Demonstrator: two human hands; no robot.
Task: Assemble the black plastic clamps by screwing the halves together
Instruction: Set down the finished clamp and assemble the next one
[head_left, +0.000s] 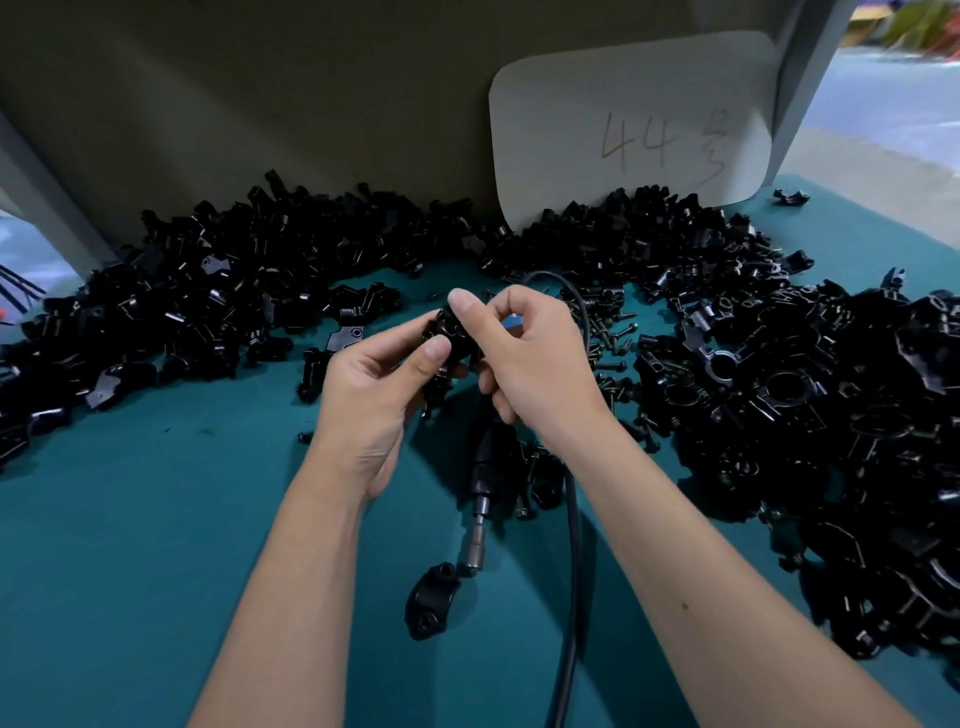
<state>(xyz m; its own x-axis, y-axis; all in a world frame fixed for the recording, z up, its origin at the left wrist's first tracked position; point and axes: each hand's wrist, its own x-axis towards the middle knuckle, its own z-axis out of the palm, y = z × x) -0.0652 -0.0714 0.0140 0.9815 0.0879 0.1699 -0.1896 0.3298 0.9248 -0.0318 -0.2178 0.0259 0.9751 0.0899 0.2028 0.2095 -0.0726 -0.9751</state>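
Note:
Over the middle of the teal table (156, 545), my left hand (374, 395) and my right hand (524, 358) meet on one black plastic clamp (448, 340). The left thumb and fingers grip it from the left. My right thumb presses on its top while the right fingers curl behind it. Most of the clamp is hidden by the fingers. A powered screwdriver (485, 483) lies on the table below the hands, bit pointing toward me. A single clamp half (431, 600) rests by its tip.
Heaps of black clamp parts ring the work area: a left pile (171, 306), a back pile (623, 234) and a big right pile (831, 441). Loose screws (613, 343) lie right of the hands. The screwdriver's cable (571, 571) runs toward me. A white card (634, 124) leans on the back wall.

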